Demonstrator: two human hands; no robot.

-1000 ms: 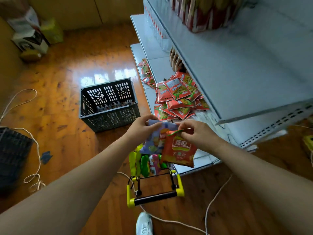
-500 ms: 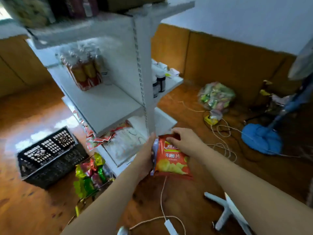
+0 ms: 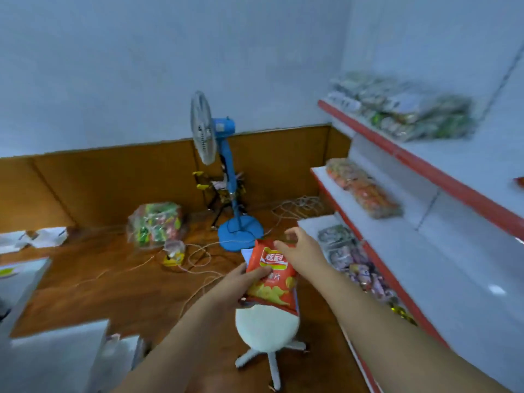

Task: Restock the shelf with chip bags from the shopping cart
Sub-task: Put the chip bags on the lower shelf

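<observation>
while both forearms reach forward over a white stool (image 3: pixel 266 324), the left hand (image 3: pixel 241 282) grips the red chip bag (image 3: pixel 272 275) at its side and the right hand (image 3: pixel 300 251) pinches its top edge, near the red-edged shelf (image 3: pixel 425 165); a second, bluish bag peeks behind it.

Two hands: left (image 3: pixel 241 285), right (image 3: pixel 302 251). One red chip bag (image 3: pixel 272 279). One blue standing fan (image 3: pixel 224 171). One white swivel stool (image 3: pixel 266 327). Three red-edged shelves (image 3: pixel 425 165) visible.
</observation>
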